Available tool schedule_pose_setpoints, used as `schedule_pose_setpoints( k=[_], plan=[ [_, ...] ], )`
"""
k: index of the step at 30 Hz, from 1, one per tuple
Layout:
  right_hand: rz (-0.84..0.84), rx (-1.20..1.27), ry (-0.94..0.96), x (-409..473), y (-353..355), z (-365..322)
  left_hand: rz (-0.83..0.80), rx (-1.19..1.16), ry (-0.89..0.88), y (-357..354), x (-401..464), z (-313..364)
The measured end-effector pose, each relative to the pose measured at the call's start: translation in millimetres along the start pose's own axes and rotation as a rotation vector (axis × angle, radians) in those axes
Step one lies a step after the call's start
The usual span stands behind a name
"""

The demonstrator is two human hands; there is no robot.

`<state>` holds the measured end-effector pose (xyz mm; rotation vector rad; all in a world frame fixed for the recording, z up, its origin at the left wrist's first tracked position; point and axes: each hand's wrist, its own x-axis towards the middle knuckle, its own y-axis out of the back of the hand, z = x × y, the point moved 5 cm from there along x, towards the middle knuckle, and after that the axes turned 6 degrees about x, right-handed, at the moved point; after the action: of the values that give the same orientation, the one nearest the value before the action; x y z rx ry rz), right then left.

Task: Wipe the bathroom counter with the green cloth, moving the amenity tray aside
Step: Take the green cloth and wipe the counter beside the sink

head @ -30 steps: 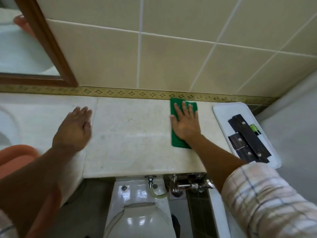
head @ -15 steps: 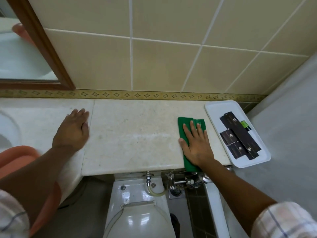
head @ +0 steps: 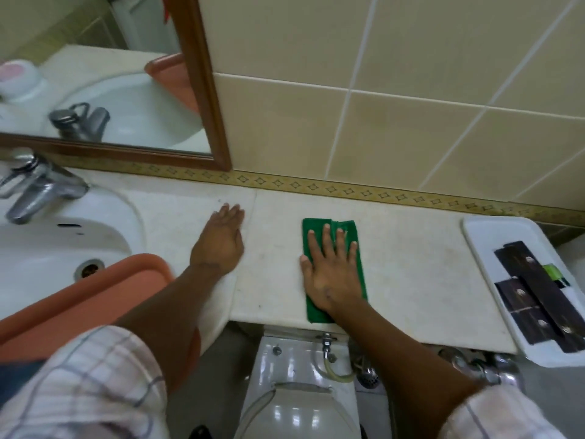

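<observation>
Cloth (head: 340, 231) under flat right hand (head: 330, 274) at counter (head: 411, 274) front edge; tray (head: 484, 245) far right.

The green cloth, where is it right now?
In the head view the cloth lies flat on the counter under the right hand, between the left hand and the white tray.

We were in a bathroom, likely a hotel one. The stone counter (head: 411, 274) was the landmark: a white sink (head: 47, 248) with a chrome tap (head: 34, 188) sat at its left end, a wood-framed mirror (head: 202, 90) hung above that end on the beige tiled wall (head: 395, 131), a toilet (head: 300, 391) stood below its front edge, and a white amenity tray (head: 481, 242) of dark sachets lay at its right end.
</observation>
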<state>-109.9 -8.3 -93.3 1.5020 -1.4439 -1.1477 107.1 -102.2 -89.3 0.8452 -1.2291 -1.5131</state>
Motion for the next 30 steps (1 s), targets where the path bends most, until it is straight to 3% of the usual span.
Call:
schedule_pose_setpoints(
  k=[7,14,20,22,24,27,30],
  plan=[
    [-0.028,-0.006,0.071,73,-34,-113,0.016,-0.09,0.033,-1,3,-5],
    [-0.039,-0.02,0.037,79,-41,-118,-0.038,-0.112,0.077,-3,3,-11],
    [-0.049,0.104,0.073,66,-11,-111,0.031,-0.14,0.13,11,4,0],
    [0.046,0.157,0.047,50,14,-82,0.073,-0.17,0.172,25,11,4],
    [0.195,0.262,-0.103,23,46,-21,0.116,-0.118,0.173,39,17,14],
    [0.493,0.4,-0.475,-49,106,113,0.172,0.083,-0.06,45,34,73],
    [0.689,0.42,-0.863,-137,149,230,0.092,0.027,-0.371,26,62,179]
  ],
)
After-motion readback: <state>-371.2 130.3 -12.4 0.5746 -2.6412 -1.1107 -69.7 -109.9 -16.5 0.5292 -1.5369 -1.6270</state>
